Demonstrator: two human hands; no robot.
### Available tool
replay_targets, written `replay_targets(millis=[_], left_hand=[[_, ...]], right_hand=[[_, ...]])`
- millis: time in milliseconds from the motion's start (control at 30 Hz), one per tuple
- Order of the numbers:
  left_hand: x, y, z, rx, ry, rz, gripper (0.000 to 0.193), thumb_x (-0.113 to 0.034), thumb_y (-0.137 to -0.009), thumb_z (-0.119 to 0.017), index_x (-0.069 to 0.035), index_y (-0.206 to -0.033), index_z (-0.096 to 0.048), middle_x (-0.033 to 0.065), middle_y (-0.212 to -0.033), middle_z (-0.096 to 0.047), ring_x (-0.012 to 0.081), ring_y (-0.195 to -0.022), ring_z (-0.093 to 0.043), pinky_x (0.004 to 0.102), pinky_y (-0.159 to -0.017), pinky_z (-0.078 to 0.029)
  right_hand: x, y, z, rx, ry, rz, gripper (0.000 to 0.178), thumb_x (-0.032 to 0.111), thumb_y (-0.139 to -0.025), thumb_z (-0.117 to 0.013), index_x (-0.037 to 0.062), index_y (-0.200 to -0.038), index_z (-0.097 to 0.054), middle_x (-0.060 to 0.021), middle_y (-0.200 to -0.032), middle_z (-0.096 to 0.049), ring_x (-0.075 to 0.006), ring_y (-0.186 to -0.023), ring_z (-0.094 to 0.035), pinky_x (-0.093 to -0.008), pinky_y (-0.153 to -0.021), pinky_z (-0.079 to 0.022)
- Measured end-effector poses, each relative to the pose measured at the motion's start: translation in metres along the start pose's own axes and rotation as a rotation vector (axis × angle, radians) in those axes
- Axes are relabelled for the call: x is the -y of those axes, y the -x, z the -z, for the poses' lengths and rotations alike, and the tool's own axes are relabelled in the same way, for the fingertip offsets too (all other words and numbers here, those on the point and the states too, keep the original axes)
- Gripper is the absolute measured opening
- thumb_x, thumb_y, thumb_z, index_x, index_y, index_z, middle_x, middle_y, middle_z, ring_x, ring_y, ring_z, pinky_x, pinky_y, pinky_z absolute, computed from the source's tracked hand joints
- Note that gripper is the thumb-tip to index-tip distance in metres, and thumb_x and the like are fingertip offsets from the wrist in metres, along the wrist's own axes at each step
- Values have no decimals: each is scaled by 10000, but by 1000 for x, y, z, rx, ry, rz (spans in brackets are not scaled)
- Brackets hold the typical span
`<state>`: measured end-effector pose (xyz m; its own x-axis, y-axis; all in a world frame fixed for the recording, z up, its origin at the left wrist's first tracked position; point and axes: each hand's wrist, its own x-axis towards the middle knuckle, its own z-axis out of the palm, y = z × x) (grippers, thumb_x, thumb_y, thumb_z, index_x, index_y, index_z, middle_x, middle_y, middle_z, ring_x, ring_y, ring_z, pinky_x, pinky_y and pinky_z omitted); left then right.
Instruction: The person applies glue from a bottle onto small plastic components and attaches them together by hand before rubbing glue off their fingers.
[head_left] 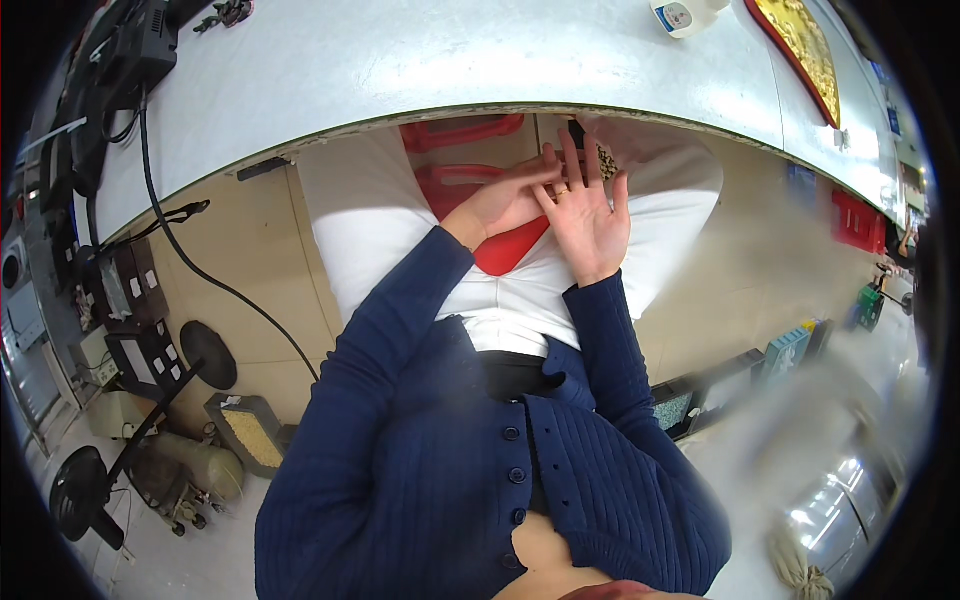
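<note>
My left hand (505, 200) is over my lap, just below the table edge, with its fingers stretched toward my right hand. Its fingertips meet or overlap the fingers of the right one; I cannot tell how firmly they touch. Palm up, my right hand (588, 225) has its fingers spread and a ring (562, 192) on one of them. No object shows in either hand. Beneath the hands are my white trousers (375, 220) and a red surface (512, 252) between my legs.
A pale table (450, 70) spans the top, bearing a white bottle (685, 15) and a red-rimmed tray (800, 60) of yellowish pieces. Red plastic containers (465, 132) are under it. A black cable (190, 262) hangs at left. Boxes (140, 360) stand on the floor.
</note>
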<state>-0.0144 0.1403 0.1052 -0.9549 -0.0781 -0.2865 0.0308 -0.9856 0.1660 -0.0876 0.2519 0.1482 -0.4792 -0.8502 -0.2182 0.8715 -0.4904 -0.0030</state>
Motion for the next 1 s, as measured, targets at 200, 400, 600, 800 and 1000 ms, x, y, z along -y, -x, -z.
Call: replay_targets(millis=[200,400,600,800,1000], left_hand=[[-3,1,-5,-6,-534,-55,367,-84,-824,-698,9,-1137,-530,85,-1097,-566,144,-1041,-543,285,-903,-450],[-1,-4,3,-35,-620,-112,324,-99,-815,-711,18,-1080,-567,86,-1020,-609,146,-960,-580,276,-850,-473],[-2,-2,-2,-56,-644,-146,336,-115,-813,-715,23,-1082,-570,101,-1027,-619,149,-951,-592,274,-819,-488],[-5,-2,-3,-99,-795,-182,352,-129,-795,-724,16,-1081,-578,93,-1006,-636,135,-912,-607,259,-786,-493],[-3,-4,0,-126,-895,-221,288,-131,-782,-730,-12,-1011,-602,49,-903,-640,95,-795,-586,235,-687,-477]], right_hand=[[-2,-2,-9,-82,171,116,592,449,-1000,-326,94,-1468,-249,-140,-1534,-213,-315,-1417,-184,-523,-1160,-147],[-3,-3,-7,-77,161,110,609,448,-997,-340,67,-1462,-247,-162,-1531,-211,-322,-1417,-184,-522,-1160,-152],[-2,-2,-6,-110,202,114,633,452,-995,-344,39,-1460,-229,-173,-1525,-219,-333,-1413,-188,-516,-1160,-163],[-3,-2,-8,-125,253,113,649,447,-996,-338,16,-1461,-199,-194,-1517,-221,-342,-1406,-202,-521,-1157,-176],[2,-1,-1,-106,210,68,575,421,-1005,-316,63,-1452,-268,-130,-1536,-215,-313,-1404,-211,-511,-1159,-164]])
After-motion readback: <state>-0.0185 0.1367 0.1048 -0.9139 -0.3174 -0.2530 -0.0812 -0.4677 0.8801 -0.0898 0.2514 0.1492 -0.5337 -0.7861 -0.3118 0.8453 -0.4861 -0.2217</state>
